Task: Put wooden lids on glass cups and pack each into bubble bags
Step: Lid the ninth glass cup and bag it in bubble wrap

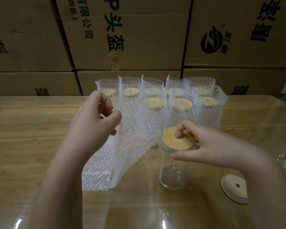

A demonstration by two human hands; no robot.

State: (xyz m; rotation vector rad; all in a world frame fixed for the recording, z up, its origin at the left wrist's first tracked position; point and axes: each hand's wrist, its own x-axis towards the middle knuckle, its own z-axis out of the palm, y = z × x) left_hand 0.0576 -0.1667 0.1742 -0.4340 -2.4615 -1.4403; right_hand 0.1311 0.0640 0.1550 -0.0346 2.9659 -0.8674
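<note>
In the head view, the right hand (213, 146) grips the lid (175, 141) on the cup (172, 171), which stands upright on the counter (26, 129), probably to press it home. Just left of the cup, the left hand (96, 119) pinches a bag (135, 129) by its edge, holding it up ready for the cup.

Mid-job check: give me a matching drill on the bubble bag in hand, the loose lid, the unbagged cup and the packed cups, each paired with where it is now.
Things:
1. bubble bag
2. loose lid
3. glass cup
4. packed cups

Places:
A. in rows at the far side of the table
B. flat on the table, at the right
C. pinched by the left hand
D. upright, lidded, gripped at the top by the right hand

Pairs: 1-C, 2-B, 3-D, 4-A
</note>
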